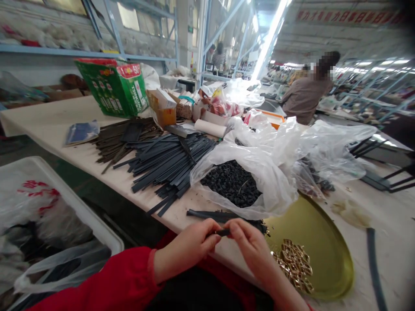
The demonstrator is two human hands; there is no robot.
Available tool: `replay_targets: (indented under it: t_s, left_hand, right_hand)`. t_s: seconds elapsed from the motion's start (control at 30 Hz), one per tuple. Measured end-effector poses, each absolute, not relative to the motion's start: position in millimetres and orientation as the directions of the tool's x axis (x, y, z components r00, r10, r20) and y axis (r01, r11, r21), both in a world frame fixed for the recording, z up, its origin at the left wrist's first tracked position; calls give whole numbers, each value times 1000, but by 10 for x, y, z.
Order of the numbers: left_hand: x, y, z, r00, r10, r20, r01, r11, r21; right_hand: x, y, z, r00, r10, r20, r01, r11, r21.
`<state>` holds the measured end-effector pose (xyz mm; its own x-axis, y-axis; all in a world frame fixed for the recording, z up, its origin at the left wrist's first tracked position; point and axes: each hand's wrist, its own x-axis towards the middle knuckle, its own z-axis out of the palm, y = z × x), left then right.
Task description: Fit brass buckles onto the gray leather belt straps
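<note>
My left hand [194, 239] and my right hand [248, 239] meet over the table's front edge. Both pinch a small dark strip [222, 232], one at each end; its exact kind is too small to tell. Just behind the hands lies a flat black strip [207, 214]. A clear plastic bag [275, 185] full of small black pieces [231, 183] stands open beyond them. To the right of my right hand, gold metal buckles [296, 263] are heaped on an oval gold tray [327, 246].
Piles of dark strips [171, 160] spread left of the bag. Behind them are a green carton [113, 88] and a small cardboard box [161, 108]. A white bin [97, 216] stands at the lower left. A person [306, 95] faces away beyond the table.
</note>
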<state>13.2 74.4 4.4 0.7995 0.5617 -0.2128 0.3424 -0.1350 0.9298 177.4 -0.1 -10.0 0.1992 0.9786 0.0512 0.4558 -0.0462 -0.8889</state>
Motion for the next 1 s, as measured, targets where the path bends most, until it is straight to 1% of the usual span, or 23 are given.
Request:
replay_targets:
  t_s: [0.07, 0.1, 0.13, 0.17, 0.2, 0.23, 0.27, 0.37, 0.5, 0.53, 0.57, 0.6, 0.63, 0.67, 0.7, 0.73, 0.8, 0.9, 1.0]
  left_hand:
    - [181, 824, 35, 773, 604, -192, 355, -162, 921]
    - [203, 863, 24, 755, 629, -188, 359, -156, 920]
    - [224, 899, 8, 737, 649, -191, 359, -136, 924]
    - [242, 929, -12, 724, 660, -198, 355, -110, 929]
    - [258, 954, -34, 717, 665, -208, 348, -82, 934]
    - [269, 972, -58, 712, 667, -219, 340, -54, 939]
    - [277, 986, -82, 709, 667, -229, 331, -27, 943]
    - [274, 1016, -138, 703, 672, -233, 311, 4, 950]
    - [242, 1053, -122, 686, 705, -182, 290, -36, 956]
    - [235, 1058, -97, 683, 713, -158, 277, -53, 959]
    - [227, 1059, -65, 679, 723, -127, 262, -77, 962]
    - [220, 1054, -28, 670, 737, -88, 247, -109, 963]
    - [212, 1044, 10, 660, 750, -47, 234, -146, 961]
    - [204, 1028, 47, 652, 759, -8, 227, -185, 956]
    - [194, 1008, 79, 648, 761, 26, 224, -223, 949]
    - [182, 983, 104, 652, 757, 50, 226, -257, 940]
    - [152, 926, 131, 669, 740, 68, 245, -306, 920]
    - [101, 828, 127, 663, 745, 72, 294, -348, 890]
    - [58, 733, 113, 656, 752, 64, 310, -345, 886]
  right_hand:
    - [2081, 294, -38, 294, 948, 121, 638, -101, -763]
    - [2218, 464, -30, 327, 932, 159, 739, -147, -657]
    - [2332, 638, -40, 328, 933, 150, 830, -209, -517]
    - [2419, 806, -66, 327, 937, 119, 884, -260, -388]
    - [2477, 959, -106, 329, 940, 92, 906, -287, -310]
    - [2510, 1093, -153, 331, 942, 59, 917, -306, -256]
    - [2524, 1201, -200, 333, 942, 37, 919, -315, -237]
    - [2529, 1354, -281, 339, 941, 20, 914, -324, -243]
    - [2525, 1190, -140, 362, 931, 54, 890, -328, -318]
    - [2497, 1098, -77, 356, 934, 36, 874, -319, -367]
    - [2450, 994, -14, 338, 941, -12, 832, -305, -463]
    - [2385, 881, 43, 306, 948, -86, 749, -296, -592]
    - [2305, 766, 91, 258, 951, -168, 617, -296, -729]
    - [2215, 653, 127, 201, 950, -239, 448, -306, -840]
    - [2121, 548, 150, 146, 946, -290, 269, -320, -908]
    - [2029, 453, 161, 105, 942, -319, 115, -330, -937]
    - [1864, 305, 153, 81, 940, -330, -73, -325, -943]
    - [1681, 178, 101, 115, 938, -328, -267, -289, -919]
    - [1559, 119, 39, 185, 936, -301, -408, -205, -890]
